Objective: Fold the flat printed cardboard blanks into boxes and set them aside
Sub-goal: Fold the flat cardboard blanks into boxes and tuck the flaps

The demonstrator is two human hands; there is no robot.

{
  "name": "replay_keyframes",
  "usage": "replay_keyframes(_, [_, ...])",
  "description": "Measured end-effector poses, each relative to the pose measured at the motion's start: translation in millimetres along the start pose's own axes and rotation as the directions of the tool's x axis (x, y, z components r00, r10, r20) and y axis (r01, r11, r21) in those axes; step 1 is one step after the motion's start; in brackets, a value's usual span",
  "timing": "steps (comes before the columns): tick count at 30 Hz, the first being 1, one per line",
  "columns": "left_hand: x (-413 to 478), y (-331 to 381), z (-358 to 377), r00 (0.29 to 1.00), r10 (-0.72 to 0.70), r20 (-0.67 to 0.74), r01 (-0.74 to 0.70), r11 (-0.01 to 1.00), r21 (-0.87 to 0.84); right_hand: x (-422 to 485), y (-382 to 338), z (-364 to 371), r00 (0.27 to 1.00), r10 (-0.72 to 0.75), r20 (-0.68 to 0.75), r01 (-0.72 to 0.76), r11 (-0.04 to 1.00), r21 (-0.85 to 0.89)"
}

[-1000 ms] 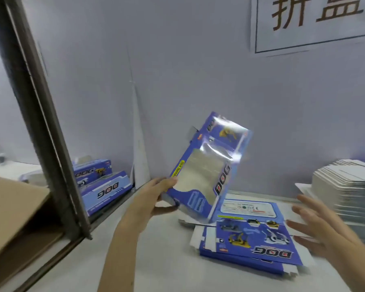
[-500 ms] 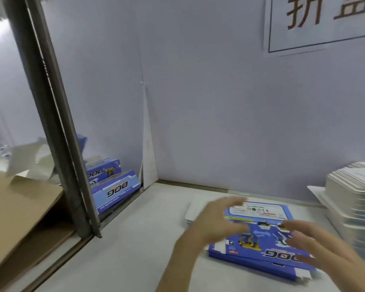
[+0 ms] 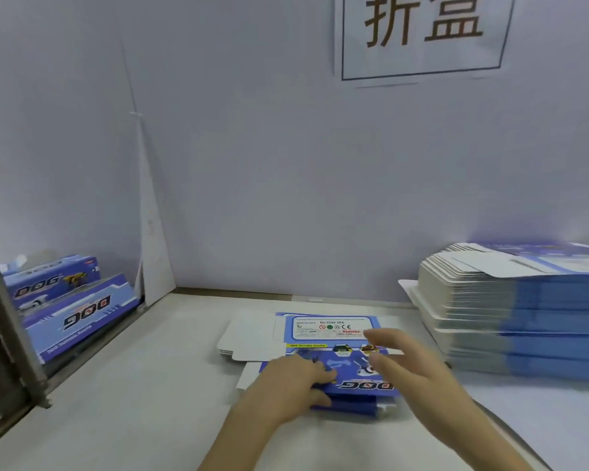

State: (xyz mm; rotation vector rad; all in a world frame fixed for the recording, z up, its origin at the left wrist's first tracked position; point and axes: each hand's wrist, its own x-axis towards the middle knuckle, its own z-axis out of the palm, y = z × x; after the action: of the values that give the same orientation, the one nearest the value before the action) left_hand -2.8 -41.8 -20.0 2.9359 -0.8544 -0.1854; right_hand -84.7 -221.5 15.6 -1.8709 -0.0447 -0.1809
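Blanks: a small pile [image 3: 249,341] of flat blue printed cardboard lies on the worktop [image 3: 133,402] in front of the person, and its white flaps fan out to the left.
Top blank: the top blank [image 3: 368,385] lies printed face up with the "DOG" lettering upside down along its near edge. A white label panel sits at its far end.
Left hand: the left hand [image 3: 286,385] is on the near-left part of the top blank. The fingers are bent on the printed face and the thumb lies against the near edge, so it seems to pinch that edge.
Right hand: the right hand [image 3: 412,365] is blurred and spread over the right side of the top blank. Its fingers are straight and apart and hold nothing. Whether it touches the card cannot be told.
Supply: a tall stack [image 3: 524,317] of the same flat blanks stands at the right of the worktop, against the wall [image 3: 286,181].
Finished work: folded boxes [image 3: 79,317] with the same blue print lie at the far left. They are past the worktop's edge and behind a grey metal post [image 3: 11,334].
Wall: a white sign [image 3: 422,35] with two large brown characters in a thin frame hangs above the work area.
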Motion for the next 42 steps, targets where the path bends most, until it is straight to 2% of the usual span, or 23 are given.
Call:
replay_keyframes(2, [-8,-5,-12,0.998,-0.025,-0.052,0.018,0.991,-0.135,0,-2,-5,0.997,-0.055,-0.055,0.057,0.998,0.03])
replay_keyframes(3, [-13,-9,-20,0.991,-0.026,-0.131,0.005,0.987,-0.158,0,-4,-8,0.99,-0.098,-0.103,0.102,0.994,0.038])
replay_keyframes(4, [-20,-14,-30,0.965,-0.03,-0.26,-0.008,0.989,-0.146,0,-7,-11,0.975,-0.149,-0.166,0.157,0.987,0.034])
replay_keyframes(5, [-28,-18,-42,0.907,-0.043,-0.419,-0.005,0.994,-0.113,-1,-9,-14,0.949,-0.204,-0.242,0.216,0.976,0.026])
replay_keyframes(7, [-41,-25,-64,0.676,0.008,-0.736,-0.013,1.0,-0.001,-2,-13,-22,0.872,-0.279,-0.403,0.32,0.947,0.035])
replay_keyframes(9, [-52,-26,-74,0.426,0.036,-0.904,-0.05,0.999,0.017,-2,-15,-29,0.825,-0.313,-0.471,0.363,0.932,0.017])
replay_keyframes(10, [-55,-23,-76,0.355,-0.036,-0.934,-0.13,0.988,-0.087,-1,-15,-31,0.825,-0.325,-0.462,0.368,0.93,0.003])
replay_keyframes(11, [-56,-19,-78,0.332,-0.156,-0.93,-0.261,0.933,-0.249,0,-15,-32,0.836,-0.324,-0.443,0.364,0.931,0.007])
replay_keyframes(13, [-54,-8,-77,0.402,-0.345,-0.848,-0.513,0.682,-0.521,2,-14,-32,0.867,-0.293,-0.402,0.341,0.939,0.051])
replay_keyframes(14, [-53,-1,-77,0.445,-0.377,-0.812,-0.583,0.567,-0.582,3,-13,-31,0.884,-0.278,-0.376,0.326,0.943,0.07])
replay_keyframes(16, [-50,11,-77,0.523,-0.374,-0.766,-0.634,0.43,-0.643,3,-13,-29,0.915,-0.274,-0.296,0.315,0.944,0.098])
replay_keyframes(18, [-46,23,-74,0.573,-0.344,-0.744,-0.635,0.387,-0.669,2,-13,-30,0.923,-0.282,-0.262,0.328,0.932,0.155])
replay_keyframes(22, [-39,38,-65,0.673,-0.319,-0.667,-0.565,0.36,-0.742,1,-16,-37,0.924,-0.234,-0.302,0.32,0.905,0.279])
replay_keyframes(26, [-35,47,-60,0.782,-0.307,-0.542,-0.452,0.319,-0.833,-1,-18,-36,0.91,-0.253,-0.329,0.314,0.938,0.145])
replay_keyframes(30, [-36,48,-58,0.847,-0.267,-0.46,-0.385,0.289,-0.876,0,-17,-34,0.912,-0.278,-0.301,0.334,0.93,0.154])
replay_keyframes(33, [-37,61,-49,0.936,-0.158,-0.313,-0.291,0.152,-0.945,-1,-16,-20,0.935,-0.284,-0.211,0.317,0.937,0.146])
replay_keyframes(36, [-38,71,-42,0.974,-0.061,-0.216,-0.218,-0.019,-0.976,0,-15,-17,0.941,-0.301,-0.157,0.321,0.94,0.119])
replay_keyframes(38, [-38,65,-43,0.979,-0.081,-0.185,-0.194,-0.118,-0.974,1,-18,-28,0.951,-0.267,-0.155,0.287,0.95,0.12])
replay_keyframes(40, [-38,54,-47,0.98,-0.124,-0.157,-0.181,-0.214,-0.96,2,-21,-43,0.959,-0.216,-0.181,0.253,0.943,0.217])
replay_keyframes(42, [-39,43,-50,0.978,-0.129,-0.163,-0.19,-0.233,-0.954,2,-22,-53,0.98,-0.117,-0.16,0.162,0.939,0.302])
